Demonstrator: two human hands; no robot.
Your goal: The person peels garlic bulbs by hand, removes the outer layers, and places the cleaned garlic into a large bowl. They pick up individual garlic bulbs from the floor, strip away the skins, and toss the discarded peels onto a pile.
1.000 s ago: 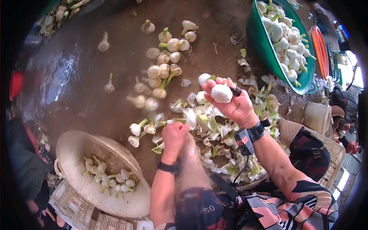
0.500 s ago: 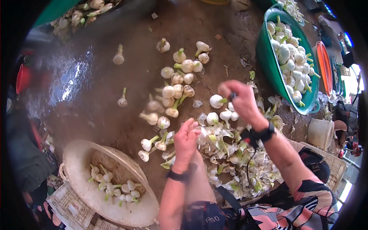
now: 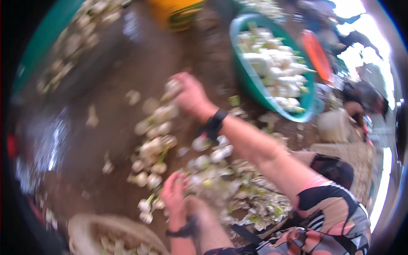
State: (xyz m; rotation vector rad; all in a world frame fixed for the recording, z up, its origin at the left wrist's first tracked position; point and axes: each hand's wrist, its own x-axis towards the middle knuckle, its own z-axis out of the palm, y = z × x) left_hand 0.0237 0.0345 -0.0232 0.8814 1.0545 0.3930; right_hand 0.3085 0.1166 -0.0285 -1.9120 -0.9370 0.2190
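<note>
My right hand [image 3: 190,95] is stretched over the far end of the heap, its fingers closed round a white garlic bulb [image 3: 171,88]. Beneath and nearer lie several loose garlic bulbs [image 3: 152,148] with short green stems, on the brown ground. My left hand [image 3: 173,193] is held low by my knee, beside the near end of these bulbs; blur hides whether its bent fingers hold anything. Cleaner white bulbs [image 3: 201,143] sit to the right, under my right forearm. Next to them spreads a pile of papery garlic peels [image 3: 255,199].
A green tub [image 3: 240,63] full of peeled garlic stands at the far right, with an orange basin [image 3: 316,57] behind it. A yellow bucket [image 3: 176,10] is at the back. At the lower left, a pale basin [image 3: 91,223] holds some bulbs. More garlic [image 3: 80,38] is piled far left.
My right hand has swung far and to the left and taken hold of a garlic bulb. The view has shifted, bringing the yellow bucket into sight.
</note>
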